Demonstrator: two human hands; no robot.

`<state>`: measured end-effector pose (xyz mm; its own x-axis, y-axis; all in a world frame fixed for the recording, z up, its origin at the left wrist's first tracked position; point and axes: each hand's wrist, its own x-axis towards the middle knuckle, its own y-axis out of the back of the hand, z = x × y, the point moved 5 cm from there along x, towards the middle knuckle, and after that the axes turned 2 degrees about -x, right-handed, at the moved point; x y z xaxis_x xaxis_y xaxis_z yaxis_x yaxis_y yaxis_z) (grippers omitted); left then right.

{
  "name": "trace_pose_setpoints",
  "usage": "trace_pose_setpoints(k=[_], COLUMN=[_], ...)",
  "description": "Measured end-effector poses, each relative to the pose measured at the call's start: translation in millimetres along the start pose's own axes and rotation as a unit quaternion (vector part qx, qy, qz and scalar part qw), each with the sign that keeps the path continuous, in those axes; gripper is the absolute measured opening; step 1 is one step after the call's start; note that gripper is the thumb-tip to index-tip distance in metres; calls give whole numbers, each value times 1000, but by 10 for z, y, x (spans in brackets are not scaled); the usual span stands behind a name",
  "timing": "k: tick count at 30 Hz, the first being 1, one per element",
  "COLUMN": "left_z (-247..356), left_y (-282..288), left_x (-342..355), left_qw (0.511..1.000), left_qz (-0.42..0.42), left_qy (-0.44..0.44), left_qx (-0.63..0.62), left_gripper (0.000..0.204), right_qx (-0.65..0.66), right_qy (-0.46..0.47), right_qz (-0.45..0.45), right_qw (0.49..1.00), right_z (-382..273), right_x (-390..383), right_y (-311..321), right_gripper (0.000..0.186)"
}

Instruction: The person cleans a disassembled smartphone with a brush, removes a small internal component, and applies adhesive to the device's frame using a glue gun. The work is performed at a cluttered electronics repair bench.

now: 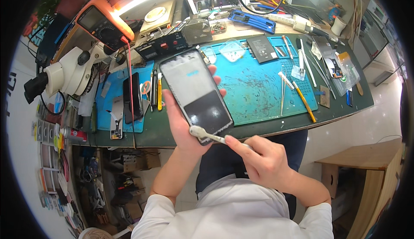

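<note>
My left hand [181, 131] grips a black phone [199, 83] tilted upright in front of me, fingers round its right edge. Its face shows a pale upper part and a dark glossy lower part, with whitish residue along the edges. My right hand [258, 157] is closed on a light-coloured toothbrush [209, 135], whose head is at the phone's lower left edge. Beyond them is a blue work mat [254, 101] with a battery [261, 48], tweezers [282, 101] and a yellow-handled tool [305, 101]. Another dark phone [131, 96] lies on the left.
A microscope [67, 77] and orange multimeter [101, 23] stand at back left. Tools, a blue holder [250, 22] and parts crowd the back and right of the green bench [355, 103]. A wooden cabinet [362, 157] is at lower right; a fan [97, 232] is at lower left.
</note>
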<state>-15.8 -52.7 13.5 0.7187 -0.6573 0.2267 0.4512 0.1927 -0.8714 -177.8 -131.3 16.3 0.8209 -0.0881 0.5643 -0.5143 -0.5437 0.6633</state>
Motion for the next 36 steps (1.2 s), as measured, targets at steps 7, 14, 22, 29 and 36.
trace_pose_setpoints(k=[7, 14, 22, 29, 36], left_z=[-259, -292, -233, -41, -261], left_y=[27, -69, 16, 70, -23], left_x=[-193, -264, -190, -65, -262], left_qw=[992, 986, 986, 991, 974], left_qz=[26, -3, 36, -17, -13], left_qy=[120, 162, 157, 123, 203], left_qx=[-23, 45, 47, 58, 102], left_gripper=[78, 83, 84, 88, 102], right_qx=[-144, -212, -47, 50, -120], right_qy=[28, -31, -55, 70, 46], right_qz=[18, 103, -17, -188, 70], right_qw=[989, 971, 997, 978, 989], right_z=[113, 410, 66, -115, 75], right_x=[461, 705, 343, -91, 191], right_y=[204, 394, 225, 175, 334], right_gripper=[61, 57, 59, 64, 60])
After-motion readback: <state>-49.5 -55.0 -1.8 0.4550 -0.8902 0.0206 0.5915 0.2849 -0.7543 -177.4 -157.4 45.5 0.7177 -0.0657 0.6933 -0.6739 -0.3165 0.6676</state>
